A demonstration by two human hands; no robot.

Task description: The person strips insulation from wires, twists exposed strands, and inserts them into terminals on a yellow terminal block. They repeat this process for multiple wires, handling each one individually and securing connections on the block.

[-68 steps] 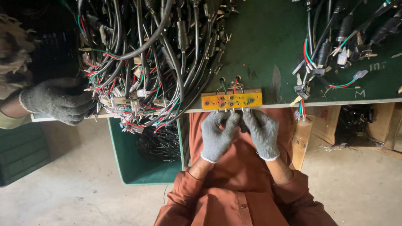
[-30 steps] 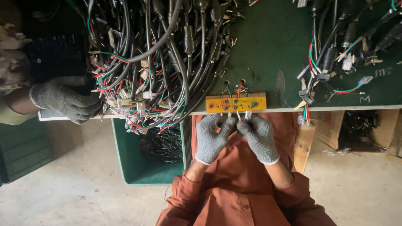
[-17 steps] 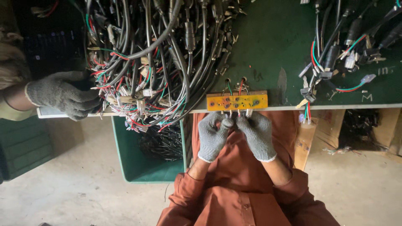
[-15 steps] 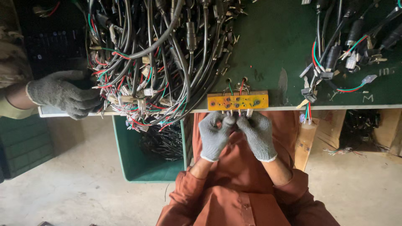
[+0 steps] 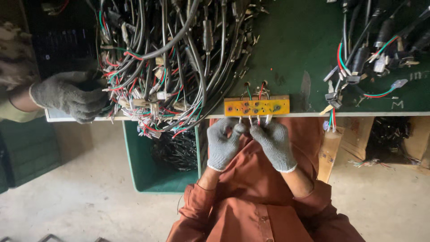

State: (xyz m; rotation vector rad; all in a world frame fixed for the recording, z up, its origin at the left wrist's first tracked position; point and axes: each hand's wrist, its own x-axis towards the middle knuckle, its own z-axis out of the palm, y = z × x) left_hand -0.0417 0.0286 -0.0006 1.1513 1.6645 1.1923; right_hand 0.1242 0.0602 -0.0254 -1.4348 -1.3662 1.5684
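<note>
Both hands, left hand and right hand, fingers pinching wire ends under yellow block at counter edge, frame centre; position unchanged since earlier.

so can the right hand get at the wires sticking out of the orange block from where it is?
Probably yes. The right hand is already at the wire ends under the orange block, fingertips touching them, with nothing between; the left hand sits alongside.

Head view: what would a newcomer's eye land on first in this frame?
First, the huge tangle of cables heaped on the green table, spilling over its near edge above a green bin. Next, the orange board at the table edge, with the left hand and right hand, both in grey gloves, at the wires below it. At far left, another person's gloved hand rests by the tangle.
</note>
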